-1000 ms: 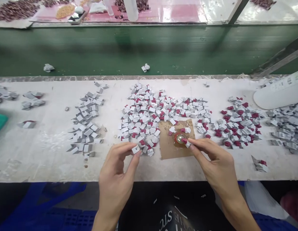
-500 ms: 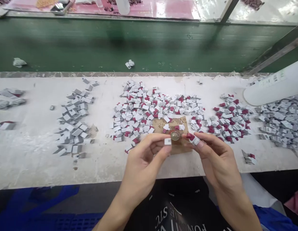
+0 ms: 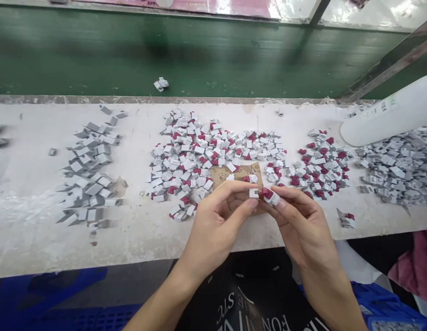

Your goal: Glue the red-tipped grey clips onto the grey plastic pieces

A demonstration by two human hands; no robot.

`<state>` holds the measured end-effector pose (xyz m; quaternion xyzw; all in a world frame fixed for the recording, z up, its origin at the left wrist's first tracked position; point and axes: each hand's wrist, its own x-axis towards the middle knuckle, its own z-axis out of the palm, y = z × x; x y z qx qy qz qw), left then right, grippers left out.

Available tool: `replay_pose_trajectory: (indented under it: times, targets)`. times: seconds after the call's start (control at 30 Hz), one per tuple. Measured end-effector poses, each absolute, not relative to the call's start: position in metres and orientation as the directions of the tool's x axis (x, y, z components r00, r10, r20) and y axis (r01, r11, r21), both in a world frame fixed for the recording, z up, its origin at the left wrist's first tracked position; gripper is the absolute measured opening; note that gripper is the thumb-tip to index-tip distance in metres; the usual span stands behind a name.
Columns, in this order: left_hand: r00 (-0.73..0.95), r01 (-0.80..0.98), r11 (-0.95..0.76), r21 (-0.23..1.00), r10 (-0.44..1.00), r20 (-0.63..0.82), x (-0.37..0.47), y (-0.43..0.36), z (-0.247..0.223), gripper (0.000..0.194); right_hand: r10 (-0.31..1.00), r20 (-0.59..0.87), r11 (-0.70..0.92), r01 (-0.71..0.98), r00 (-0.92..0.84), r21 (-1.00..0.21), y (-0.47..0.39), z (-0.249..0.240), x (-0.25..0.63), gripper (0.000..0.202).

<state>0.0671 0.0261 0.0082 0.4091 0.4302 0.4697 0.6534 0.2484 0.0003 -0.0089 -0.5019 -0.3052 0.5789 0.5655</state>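
Note:
Between its thumb and index finger, my left hand [image 3: 222, 216] pinches a small light grey plastic piece [image 3: 254, 193] with a notch in its face. Close to it on the right, my right hand [image 3: 303, 225] grips a grey-and-maroon plastic piece [image 3: 270, 196], its maroon end pointing left. A narrow gap separates the two pieces. Beneath the hands lies a brown board [image 3: 218, 173], partly covered by them, with a few pieces on it. Behind and left of the board spreads a pile of grey and maroon pieces [image 3: 186, 158].
Plain grey pieces [image 3: 92, 170] are heaped at the left, more grey pieces [image 3: 403, 168] at the far right. Another grey-and-maroon heap [image 3: 322, 168] is right of the board. A white cylinder [image 3: 389, 112] leans over the right side. A green panel [image 3: 199, 55] rises behind the table.
My hands have come closer together, bringing the grey piece near the maroon end of the other. The view has shifted slightly, so the table things appear farther left and higher.

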Motion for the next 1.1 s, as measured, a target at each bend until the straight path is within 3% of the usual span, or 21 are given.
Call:
replay_pose_trajectory:
  times: [0.2,0.33,0.53,0.6,0.67,0.77,0.87,0.97,1.1]
  targets:
    - [0.223,-0.263,0.243,0.934,0.957,-0.186,0.064,0.025,0.005,0.011,0.977,-0.179,-0.146,-0.260,0.111,-0.954,0.001,-0.010,0.249,0.011]
    - [0.257,-0.140,0.205,0.969,0.952,-0.164,0.056,0.025,0.001,0.010,0.993,-0.111,-0.106,-0.123,0.034,-0.987,0.002,-0.006,0.253,0.016]
    - [0.374,0.070,0.165,0.984,0.910,-0.180,0.039,0.034,0.007,0.009,0.988,-0.127,-0.136,-0.112,-0.085,-0.984,0.009,0.008,0.257,0.021]
    - [0.407,0.140,0.142,0.980,0.894,-0.188,0.037,0.044,0.013,0.007,0.985,-0.126,-0.130,-0.025,-0.120,-0.991,0.018,0.014,0.262,0.018]
    - [0.378,0.253,0.060,0.966,0.912,-0.155,0.036,0.060,0.020,0.009,0.993,-0.100,-0.088,0.165,-0.066,-0.982,0.032,0.018,0.274,0.016]
    - [0.251,0.490,-0.070,0.869,0.966,-0.063,0.039,0.098,0.026,0.014,0.979,0.067,-0.054,0.561,0.192,-0.826,0.062,0.015,0.304,0.024]
    - [0.127,0.619,-0.053,0.784,0.991,-0.033,0.048,0.151,0.024,0.010,0.922,0.203,-0.192,0.846,0.329,-0.497,0.092,-0.001,0.336,0.033]
    - [0.051,0.646,0.016,0.763,0.997,-0.064,0.063,0.208,0.016,0.003,0.924,0.166,-0.275,0.901,0.344,-0.337,0.111,-0.020,0.355,0.033]
    - [0.010,0.678,0.044,0.734,0.998,-0.069,0.090,0.276,0.003,0.009,0.923,0.152,-0.280,0.890,0.353,-0.360,0.120,-0.035,0.361,0.029]
